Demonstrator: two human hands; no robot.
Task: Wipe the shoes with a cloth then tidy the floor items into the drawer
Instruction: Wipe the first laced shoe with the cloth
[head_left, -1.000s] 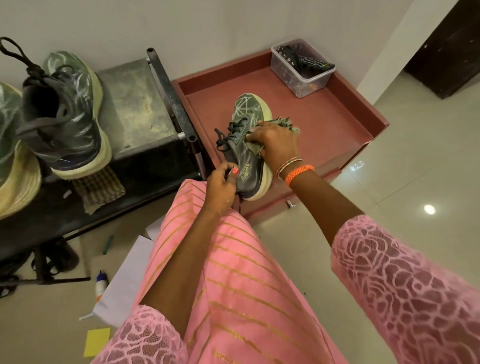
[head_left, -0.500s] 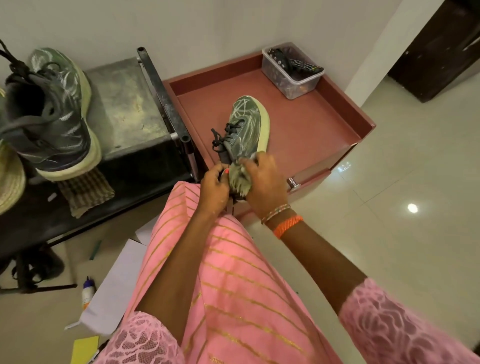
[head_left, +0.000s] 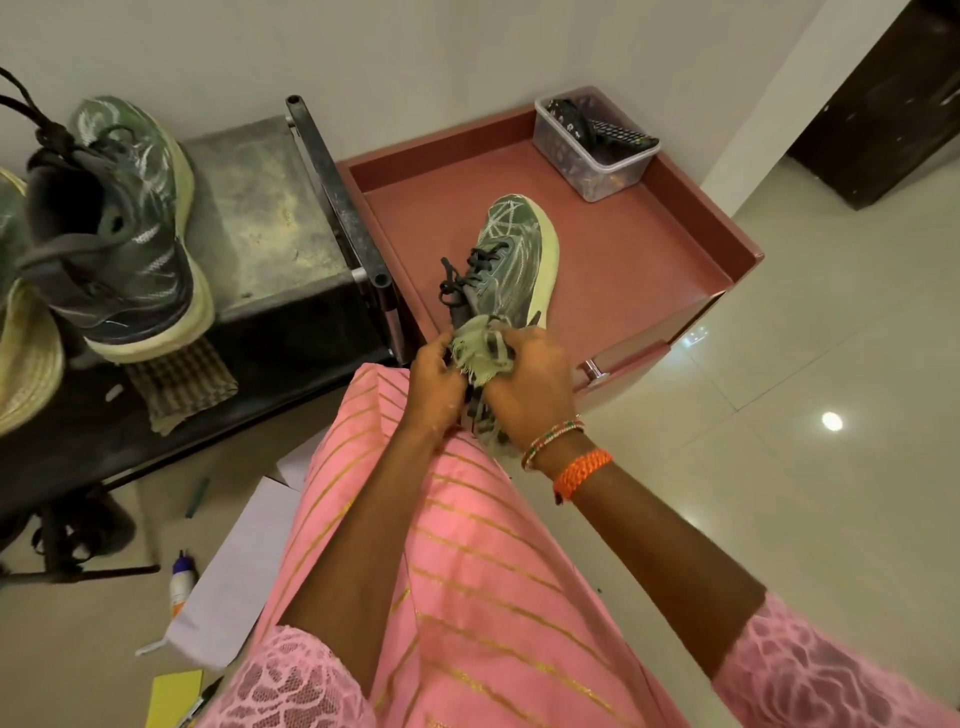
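A grey-green sneaker (head_left: 511, 254) with a pale sole is held over the open reddish-brown drawer (head_left: 623, 270), toe pointing away. My left hand (head_left: 434, 387) grips its heel end from the left. My right hand (head_left: 530, 387) holds a pale green frayed cloth (head_left: 480, 351) bunched against the heel and collar of the shoe. The heel itself is hidden by both hands and the cloth. The matching sneaker (head_left: 117, 234) stands on the dark shoe rack (head_left: 270, 208) at the left.
A clear plastic tub (head_left: 597, 166) with remotes sits in the drawer's far corner. On the floor at lower left lie white paper sheets (head_left: 228, 577), a small glue bottle (head_left: 182, 582), a green pen (head_left: 197, 498) and a yellow sticky pad (head_left: 174, 696). A checked cloth (head_left: 182, 384) hangs under the racked shoe.
My right hand has drawn the cloth from the shoe's midsection back to the heel, next to my left hand. The shoe has stayed over the drawer.
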